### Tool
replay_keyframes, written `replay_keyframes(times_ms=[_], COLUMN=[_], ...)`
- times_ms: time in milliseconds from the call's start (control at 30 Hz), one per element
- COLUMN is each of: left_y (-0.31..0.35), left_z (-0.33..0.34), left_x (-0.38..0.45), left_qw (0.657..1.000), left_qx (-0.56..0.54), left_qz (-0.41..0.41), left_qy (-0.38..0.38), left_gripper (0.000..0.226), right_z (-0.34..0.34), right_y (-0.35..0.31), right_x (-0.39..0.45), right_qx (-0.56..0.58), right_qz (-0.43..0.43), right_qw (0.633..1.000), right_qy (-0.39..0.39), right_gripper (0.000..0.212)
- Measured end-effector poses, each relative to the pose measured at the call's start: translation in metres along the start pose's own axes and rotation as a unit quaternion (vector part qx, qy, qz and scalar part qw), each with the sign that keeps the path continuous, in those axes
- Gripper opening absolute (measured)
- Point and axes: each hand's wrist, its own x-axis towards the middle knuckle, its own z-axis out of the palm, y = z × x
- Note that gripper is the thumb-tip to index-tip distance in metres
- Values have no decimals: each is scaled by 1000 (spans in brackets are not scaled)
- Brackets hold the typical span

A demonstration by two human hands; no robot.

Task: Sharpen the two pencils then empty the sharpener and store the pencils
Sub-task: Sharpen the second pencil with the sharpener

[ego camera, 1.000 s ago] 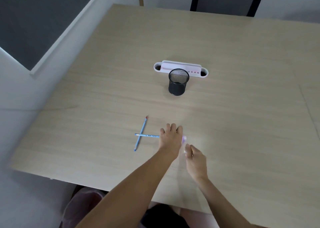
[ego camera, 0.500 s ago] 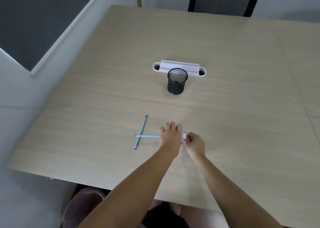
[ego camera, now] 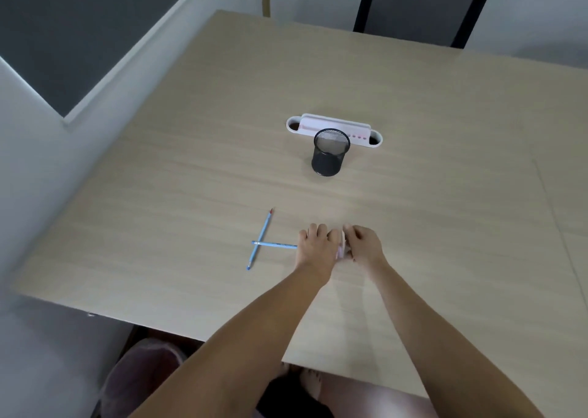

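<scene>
Head cam looks down on a pale wood-grain worktop [ego camera: 413, 105] with both bare forearms reaching in from the bottom edge. The left hand [ego camera: 315, 247] sits knuckles-up, its fingers curled over the end of a light blue pencil [ego camera: 275, 245] that lies flat and points left out of the fist, so that hand is gripping the pencil. The right hand [ego camera: 364, 245] is pressed up right beside it, fingers bent around a small pale pink sharpener [ego camera: 341, 248], of which only a thin sliver shows between the two hands. Can't tell if the pencil tip is actually inside the sharpener, since the hands cover that spot.

A second light blue pencil with a reddish tip [ego camera: 260, 238] rests on the worktop to the left, lying diagonally, and the held pencil crosses over it near its far end, making a rough T shape.

Further back, well apart from the hands, a black wire-mesh pencil cup [ego camera: 329, 155] stands upright. Just behind it, touching or nearly so, is a long white plastic desk organiser with rounded ends and a pink insert [ego camera: 334, 124]. Under the near edge of the worktop, a pinkish round bin [ego camera: 140, 376] shows on the floor.
</scene>
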Motion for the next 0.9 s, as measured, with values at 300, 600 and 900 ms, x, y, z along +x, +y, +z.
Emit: replay_keyframes(times_ms=[300, 600, 900], left_y=[1, 2, 3], left_z=[2, 5, 3], left_x=[3, 2, 1], left_qw=[999, 1000, 999], left_qx=[28, -4, 33], left_qz=[-19, -24, -23], left_qy=[-4, 9, -4], left_gripper=[57, 47, 58], right_z=[14, 6, 20], right_y=[41, 2, 50], right_x=[-58, 6, -41], right_qx=[-57, -37, -69], right_qz=[29, -2, -12], right_qw=[998, 999, 997], right_qy=[-26, 27, 35], right_gripper=[34, 39, 24])
